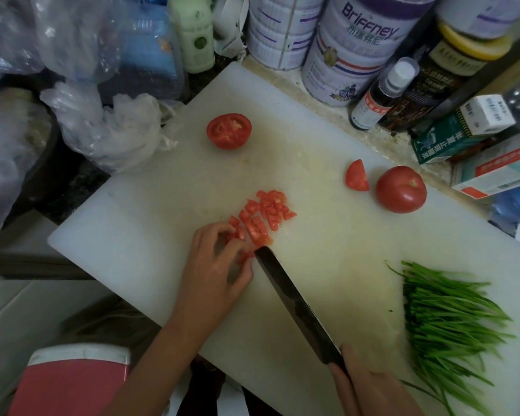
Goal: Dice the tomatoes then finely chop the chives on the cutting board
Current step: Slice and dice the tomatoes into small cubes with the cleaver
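One wide-angle camera, worn on the head, looks steeply down on the board [327, 235] from close above. The board runs diagonally across the frame, with tins [351, 46] beyond its far edge at the top.

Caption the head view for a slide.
Left hand steadies diced tomato; right hand holds knife; tomato half, wedge, whole tomato and chives wait nearby.

The person's left hand [219, 265] and right hand [370, 388] are bare, as are both forearms.
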Demonstrator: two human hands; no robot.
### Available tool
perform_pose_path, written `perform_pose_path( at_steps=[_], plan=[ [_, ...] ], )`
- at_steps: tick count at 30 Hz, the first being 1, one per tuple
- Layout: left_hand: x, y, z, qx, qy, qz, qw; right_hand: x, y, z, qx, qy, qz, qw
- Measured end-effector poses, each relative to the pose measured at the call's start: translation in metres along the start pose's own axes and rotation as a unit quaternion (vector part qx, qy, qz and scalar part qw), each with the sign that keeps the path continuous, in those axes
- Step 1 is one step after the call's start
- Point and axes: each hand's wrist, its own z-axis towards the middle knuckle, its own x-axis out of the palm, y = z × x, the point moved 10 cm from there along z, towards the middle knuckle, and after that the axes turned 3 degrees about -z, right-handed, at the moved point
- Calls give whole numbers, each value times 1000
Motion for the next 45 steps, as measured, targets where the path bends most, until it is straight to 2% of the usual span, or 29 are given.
perform_pose_path(
  at_steps=[5,8,19,24,30,33,36,38,39,42,44,45],
  plan=[
    [-3,2,0,16,29,-10,999,-40,7,2,-59,-113,-36,991],
    [-5,4,0,21,33,-25,999,-52,6,4,-57,-143,-16,988],
    [-9,5,0,31,29,-32,999,-26,15,13,-56,-47,-3,997],
    [-4,6,1,13,23,-4,1000,-27,19,12,-40,-40,-13,998],
    [-9,3,5,24,18,11,999,-36,7,5,-51,-77,-25,995],
    [-10,6,2,21,33,-12,999,-41,7,1,-38,-83,11,996],
    [-16,15,-3,-37,16,-54,998,-43,10,7,-11,-54,37,998],
    [-24,21,-4,-62,-13,-48,997,-34,9,14,14,15,46,999],
    [-26,21,-4,-59,-23,-34,997,-25,7,18,30,63,60,996],
    [-25,17,-1,-15,-31,6,999,-23,8,26,68,106,124,984],
    [-24,15,2,5,-35,29,999,-22,18,32,33,143,96,985],
    [-24,15,3,7,-40,35,999,-19,19,34,42,162,100,981]
  ],
)
